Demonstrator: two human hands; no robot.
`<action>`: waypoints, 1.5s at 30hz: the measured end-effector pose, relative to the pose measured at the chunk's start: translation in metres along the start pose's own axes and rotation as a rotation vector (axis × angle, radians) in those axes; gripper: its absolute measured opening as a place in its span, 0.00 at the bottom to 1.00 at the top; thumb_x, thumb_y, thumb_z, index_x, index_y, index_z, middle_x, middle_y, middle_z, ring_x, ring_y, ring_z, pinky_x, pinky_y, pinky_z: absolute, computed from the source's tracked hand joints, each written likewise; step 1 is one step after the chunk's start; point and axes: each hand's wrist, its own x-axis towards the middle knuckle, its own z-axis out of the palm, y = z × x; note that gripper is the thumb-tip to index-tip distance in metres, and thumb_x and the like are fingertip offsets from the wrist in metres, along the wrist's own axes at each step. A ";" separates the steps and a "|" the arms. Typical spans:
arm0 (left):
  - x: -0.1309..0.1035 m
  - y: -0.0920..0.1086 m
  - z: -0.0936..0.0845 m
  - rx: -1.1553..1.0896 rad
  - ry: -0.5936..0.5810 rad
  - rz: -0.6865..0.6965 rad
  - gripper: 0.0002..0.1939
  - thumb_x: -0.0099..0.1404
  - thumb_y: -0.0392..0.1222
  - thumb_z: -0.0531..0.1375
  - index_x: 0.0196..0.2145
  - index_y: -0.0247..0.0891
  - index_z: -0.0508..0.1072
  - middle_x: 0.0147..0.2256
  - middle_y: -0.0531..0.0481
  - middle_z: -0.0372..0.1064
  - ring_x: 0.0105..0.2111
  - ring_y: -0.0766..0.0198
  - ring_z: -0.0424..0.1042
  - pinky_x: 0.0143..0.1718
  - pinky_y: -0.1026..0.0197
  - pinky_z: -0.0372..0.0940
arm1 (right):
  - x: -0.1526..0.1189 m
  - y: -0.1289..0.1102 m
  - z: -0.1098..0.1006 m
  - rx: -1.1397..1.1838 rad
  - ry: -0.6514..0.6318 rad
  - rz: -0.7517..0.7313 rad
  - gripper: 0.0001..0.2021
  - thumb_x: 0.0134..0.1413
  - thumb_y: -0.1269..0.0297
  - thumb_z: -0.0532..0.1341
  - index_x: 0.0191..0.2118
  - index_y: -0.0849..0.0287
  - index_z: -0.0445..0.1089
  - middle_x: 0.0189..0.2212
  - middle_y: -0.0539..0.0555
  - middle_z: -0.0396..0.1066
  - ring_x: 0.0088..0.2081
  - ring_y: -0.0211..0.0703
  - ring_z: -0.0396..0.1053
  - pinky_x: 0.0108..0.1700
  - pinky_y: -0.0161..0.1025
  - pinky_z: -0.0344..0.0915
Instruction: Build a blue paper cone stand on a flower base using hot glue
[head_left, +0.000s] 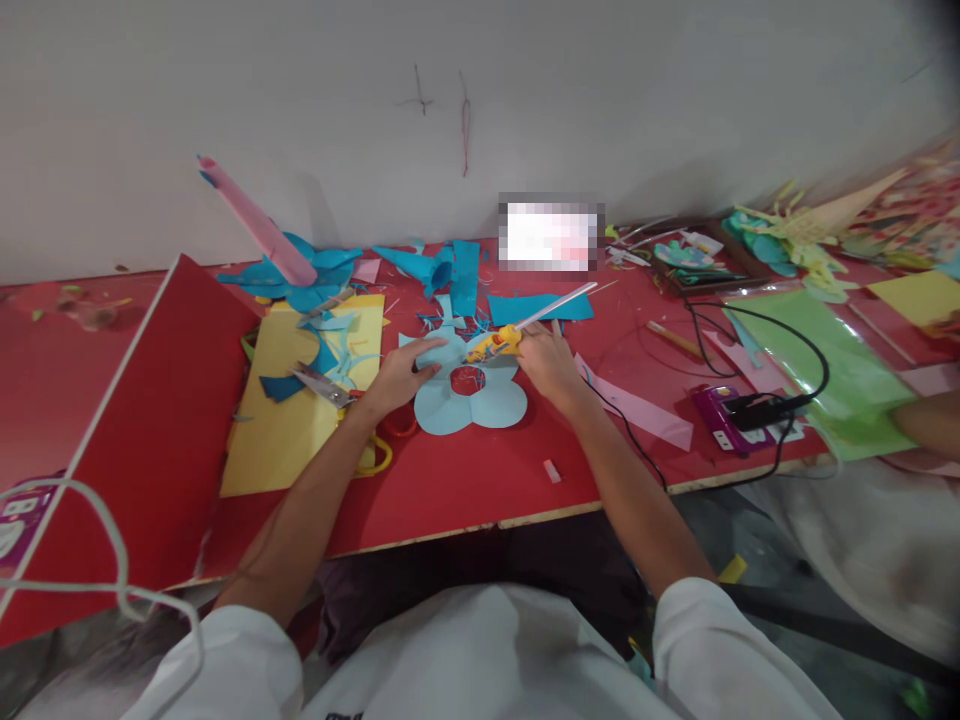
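A light blue paper flower (444,412) with rounded petals and a round hole in its middle lies on the red table. My left hand (405,375) holds its left side, fingers over the upper left petal and thumb near the hole. In my right hand (546,358) is a yellow hot glue gun (499,343), fingers wrapped round it. Its nozzle points left, over the flower's upper part, and a clear glue stick (559,305) sticks out of its back. Scissors (326,387) with yellow and red handles lie beside my left wrist, their handles partly hidden.
A pink paper tube (259,220) stands in blue petals at the back left. A red board (150,430) rises at left. Pink paper strips (645,410), an eraser (552,471), a purple power block (731,420) with cables and a cluttered tray (697,285) are rightward. Another person's arm (934,425) shows at far right.
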 end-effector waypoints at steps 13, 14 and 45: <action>0.000 -0.001 0.001 -0.017 0.000 -0.020 0.26 0.68 0.50 0.60 0.61 0.43 0.76 0.58 0.43 0.76 0.55 0.49 0.76 0.62 0.44 0.67 | 0.001 0.004 -0.004 -0.033 0.035 0.049 0.16 0.64 0.70 0.59 0.55 0.61 0.75 0.52 0.67 0.77 0.55 0.61 0.71 0.58 0.52 0.65; 0.000 -0.001 0.001 -0.018 0.002 -0.019 0.25 0.68 0.50 0.60 0.61 0.43 0.76 0.58 0.43 0.76 0.56 0.48 0.75 0.61 0.45 0.67 | 0.001 0.003 -0.004 -0.032 0.041 0.063 0.16 0.64 0.69 0.60 0.55 0.61 0.75 0.51 0.67 0.77 0.55 0.60 0.71 0.57 0.51 0.66; 0.000 -0.002 0.001 0.009 -0.001 0.012 0.26 0.69 0.52 0.59 0.61 0.42 0.76 0.59 0.42 0.75 0.54 0.49 0.76 0.57 0.48 0.70 | 0.002 -0.004 0.004 0.009 0.036 0.032 0.16 0.65 0.69 0.61 0.56 0.63 0.74 0.53 0.68 0.77 0.57 0.62 0.72 0.70 0.66 0.51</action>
